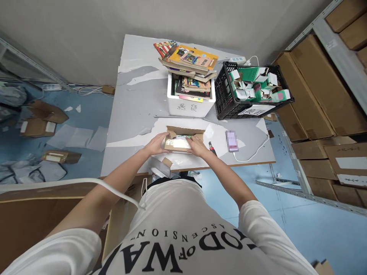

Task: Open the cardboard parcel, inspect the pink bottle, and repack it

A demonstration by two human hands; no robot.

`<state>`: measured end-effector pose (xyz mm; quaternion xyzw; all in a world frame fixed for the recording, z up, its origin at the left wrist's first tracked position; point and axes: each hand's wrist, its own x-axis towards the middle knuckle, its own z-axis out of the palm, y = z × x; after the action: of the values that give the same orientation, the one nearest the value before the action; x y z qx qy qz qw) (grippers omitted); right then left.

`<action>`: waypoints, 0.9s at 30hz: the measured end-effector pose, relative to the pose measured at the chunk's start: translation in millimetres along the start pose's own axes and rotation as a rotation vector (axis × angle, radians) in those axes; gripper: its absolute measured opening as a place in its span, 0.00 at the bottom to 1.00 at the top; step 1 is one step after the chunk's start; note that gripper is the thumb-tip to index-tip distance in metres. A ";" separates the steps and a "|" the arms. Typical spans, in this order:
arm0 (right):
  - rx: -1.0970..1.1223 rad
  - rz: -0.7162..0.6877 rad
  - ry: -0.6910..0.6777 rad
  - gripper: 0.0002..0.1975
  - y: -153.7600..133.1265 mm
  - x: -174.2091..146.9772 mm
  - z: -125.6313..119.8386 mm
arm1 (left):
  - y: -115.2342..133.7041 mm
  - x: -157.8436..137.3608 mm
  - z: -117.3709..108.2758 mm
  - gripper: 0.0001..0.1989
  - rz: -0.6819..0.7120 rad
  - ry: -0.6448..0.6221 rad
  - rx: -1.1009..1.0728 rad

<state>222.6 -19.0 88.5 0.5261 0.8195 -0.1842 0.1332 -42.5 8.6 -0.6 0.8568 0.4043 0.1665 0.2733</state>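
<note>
A small open cardboard box point(173, 156) lies near the front edge of the table, its back flap standing up. Inside it shows a shiny, clear-wrapped item point(179, 142) whose kind I cannot make out. My left hand point(156, 144) is closed around the box's left end. At the right end, my right hand point(197, 146) grips the box, fingers over its rim and touching the wrapped contents. Just right of that hand lies a red and black box cutter point(212, 148). A phone point(232, 141) with a white charging cable rests farther right.
Behind the box stand a white bin point(190, 107) piled with books point(195, 57) and a black crate point(222, 95) of green-white cartons. Shelves with brown boxes point(318, 88) line the right side. A large open carton point(43, 225) is at my left. Boxes and paper litter the left floor.
</note>
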 end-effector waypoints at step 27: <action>0.143 0.008 0.086 0.19 0.2 -55.3 19.5 | 34.7 15.4 -41.3 0.33 0.090 -0.130 0.225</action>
<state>246.0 -72.5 93.8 0.5448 0.8072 -0.2188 0.0607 -33.0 16.3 54.1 0.9083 0.3630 0.0766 0.1935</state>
